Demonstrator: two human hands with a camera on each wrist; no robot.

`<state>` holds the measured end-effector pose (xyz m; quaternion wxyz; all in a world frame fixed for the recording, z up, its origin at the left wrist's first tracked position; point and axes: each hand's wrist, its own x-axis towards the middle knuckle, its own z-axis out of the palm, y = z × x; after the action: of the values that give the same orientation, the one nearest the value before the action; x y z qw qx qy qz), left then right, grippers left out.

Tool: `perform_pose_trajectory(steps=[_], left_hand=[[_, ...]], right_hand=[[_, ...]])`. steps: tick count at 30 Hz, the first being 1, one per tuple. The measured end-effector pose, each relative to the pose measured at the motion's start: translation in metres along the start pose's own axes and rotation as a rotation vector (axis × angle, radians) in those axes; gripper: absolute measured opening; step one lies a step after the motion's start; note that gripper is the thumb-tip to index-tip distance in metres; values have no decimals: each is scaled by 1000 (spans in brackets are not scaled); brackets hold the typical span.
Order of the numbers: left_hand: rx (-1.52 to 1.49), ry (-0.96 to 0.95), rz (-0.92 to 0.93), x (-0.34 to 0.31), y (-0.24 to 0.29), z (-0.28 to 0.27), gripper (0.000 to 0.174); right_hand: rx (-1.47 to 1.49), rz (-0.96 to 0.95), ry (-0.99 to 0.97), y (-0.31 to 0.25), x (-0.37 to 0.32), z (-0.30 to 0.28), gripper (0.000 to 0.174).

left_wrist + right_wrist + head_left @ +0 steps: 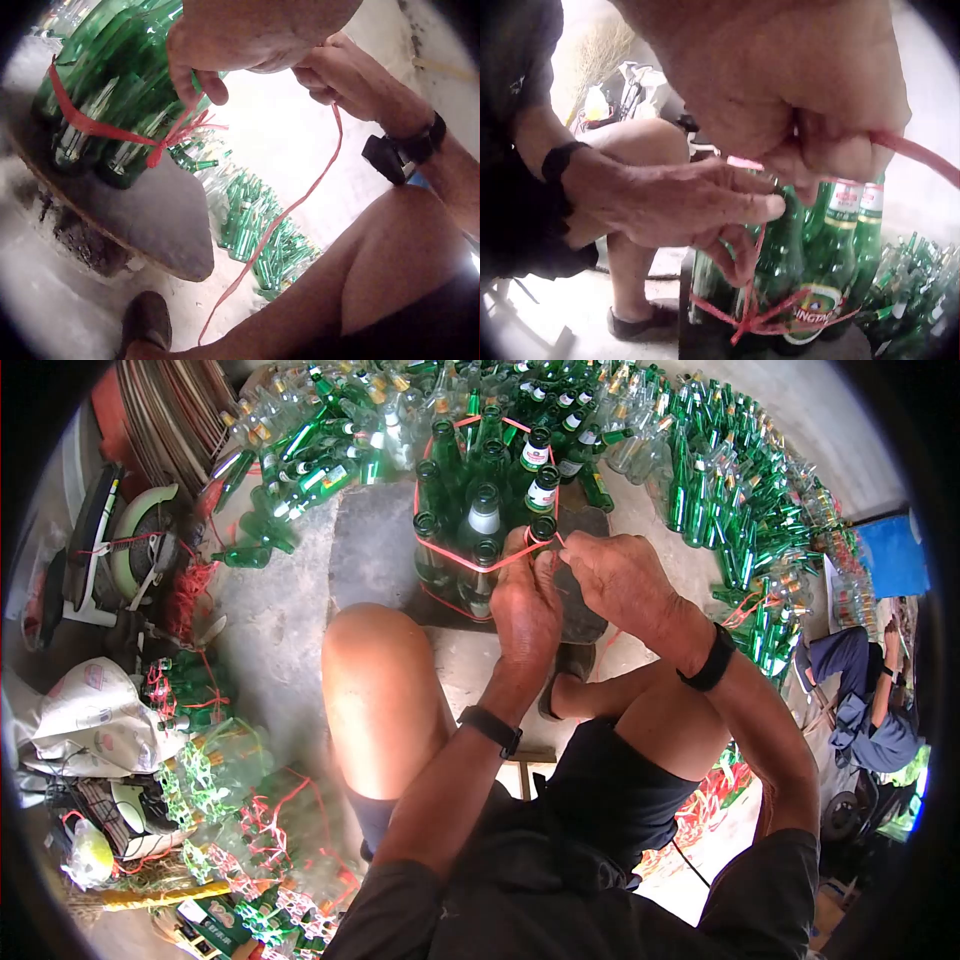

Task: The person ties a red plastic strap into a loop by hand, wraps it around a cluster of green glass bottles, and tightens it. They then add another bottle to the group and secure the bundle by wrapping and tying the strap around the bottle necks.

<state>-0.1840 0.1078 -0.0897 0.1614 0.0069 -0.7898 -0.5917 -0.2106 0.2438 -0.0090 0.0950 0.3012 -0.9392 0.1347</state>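
Observation:
A cluster of upright green beer bottles (485, 515) stands on a dark board (370, 550) in front of my knees. Red plastic string (480, 567) loops around their necks, and a lower loop is knotted (157, 146) around the bodies. At the near right bottle, my left hand (525, 600) pinches the string that rises from this knot, its thumb beside the neck. Just to its right, my right hand (625, 580) grips the string between curled fingers. From that grip a long loose tail (281, 217) hangs down in the left wrist view.
Loose green and clear bottles (700, 480) crowd the floor behind and to the right. On the left lie a white sack (95, 710), red string (190, 600) and tied bottle bundles. Another person (870, 700) sits at the far right, near a blue panel (893, 555).

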Motion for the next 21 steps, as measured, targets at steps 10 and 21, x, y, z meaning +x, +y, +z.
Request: perform_pose_trajectory(steps=[10, 21], left_hand=[[27, -35, 112, -12, -4, -4, 49], [-347, -277, -213, -33, 21, -32, 28]], right_hand=[[-135, -60, -193, -3, -13, -23, 14], [-84, -116, -351, -27, -18, -45, 14]])
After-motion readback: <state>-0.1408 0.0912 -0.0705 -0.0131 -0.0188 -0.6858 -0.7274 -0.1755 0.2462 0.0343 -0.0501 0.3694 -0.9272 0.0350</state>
